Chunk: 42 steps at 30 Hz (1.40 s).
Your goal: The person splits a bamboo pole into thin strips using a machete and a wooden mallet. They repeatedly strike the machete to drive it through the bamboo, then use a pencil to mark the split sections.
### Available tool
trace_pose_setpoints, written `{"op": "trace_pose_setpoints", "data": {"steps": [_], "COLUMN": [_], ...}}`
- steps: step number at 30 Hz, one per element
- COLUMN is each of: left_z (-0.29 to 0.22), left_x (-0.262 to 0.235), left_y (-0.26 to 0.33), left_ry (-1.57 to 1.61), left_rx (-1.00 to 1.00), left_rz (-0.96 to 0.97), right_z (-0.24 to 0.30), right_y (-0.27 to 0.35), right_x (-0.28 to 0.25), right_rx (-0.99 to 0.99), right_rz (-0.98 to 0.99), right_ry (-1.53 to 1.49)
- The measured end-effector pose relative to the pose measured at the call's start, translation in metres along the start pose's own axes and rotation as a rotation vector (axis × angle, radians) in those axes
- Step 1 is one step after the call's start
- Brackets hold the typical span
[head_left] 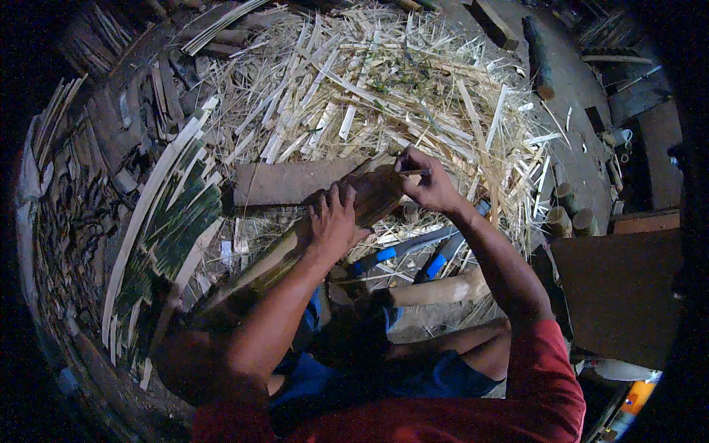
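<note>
A long split length of bamboo [284, 249] slants up from my lower left to the middle of the view. My left hand [336, 221] lies on its upper part, fingers spread and palm down. At the far end my right hand [430, 184] is closed in a pinch around a thin short stick [413, 173]; its tip is against or just over the bamboo, I cannot tell which. Behind the bamboo is a flat brown wooden block [295, 183]. Two dark tools with blue bands [386, 255] lie below my right forearm.
A heap of pale strips and shavings [347, 96] spreads ahead. Long green-skinned strips [173, 196] lean at the left. A pale round pole [436, 289] lies near my legs. Cut round pieces [583, 221] and a brown board [617, 295] are at the right.
</note>
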<state>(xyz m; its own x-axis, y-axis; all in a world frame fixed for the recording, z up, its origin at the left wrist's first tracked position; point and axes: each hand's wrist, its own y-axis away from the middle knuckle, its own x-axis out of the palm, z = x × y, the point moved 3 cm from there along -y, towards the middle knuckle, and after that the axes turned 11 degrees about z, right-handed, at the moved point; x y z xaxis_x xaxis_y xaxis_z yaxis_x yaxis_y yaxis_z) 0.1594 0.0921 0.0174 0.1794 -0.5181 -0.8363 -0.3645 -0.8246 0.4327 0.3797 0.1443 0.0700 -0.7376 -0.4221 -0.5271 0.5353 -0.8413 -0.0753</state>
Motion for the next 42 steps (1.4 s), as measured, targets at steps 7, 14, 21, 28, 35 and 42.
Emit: {"op": "trace_pose_setpoints", "data": {"steps": [7,14,21,28,35,42], "left_z": [0.006,0.001,0.004,-0.001,0.007,0.013], "left_x": [0.019,0.016,0.015,0.01,-0.002,-0.006], "left_y": [-0.008,-0.003,-0.005,-0.002,-0.012,-0.021], "left_ry": [-0.022,-0.027,-0.001,-0.012,0.166,0.068], "left_rx": [0.02,0.031,0.058,0.028,-0.007,0.012], "left_rz": [-0.078,-0.149,-0.171,-0.13,-0.047,-0.093], "right_z": [-0.008,-0.01,-0.004,-0.005,-0.005,-0.016], "right_y": [-0.02,-0.025,-0.025,-0.025,0.015,0.045], "right_x": [0.003,0.002,0.003,0.003,0.009,0.042], "right_rx": [-0.065,-0.086,-0.097,-0.112,-0.069,-0.007], "right_rz": [0.172,0.209,0.251,0.187,-0.294,-0.337], "right_ry": [0.131,0.252,0.194,0.124,0.039,0.045]}}
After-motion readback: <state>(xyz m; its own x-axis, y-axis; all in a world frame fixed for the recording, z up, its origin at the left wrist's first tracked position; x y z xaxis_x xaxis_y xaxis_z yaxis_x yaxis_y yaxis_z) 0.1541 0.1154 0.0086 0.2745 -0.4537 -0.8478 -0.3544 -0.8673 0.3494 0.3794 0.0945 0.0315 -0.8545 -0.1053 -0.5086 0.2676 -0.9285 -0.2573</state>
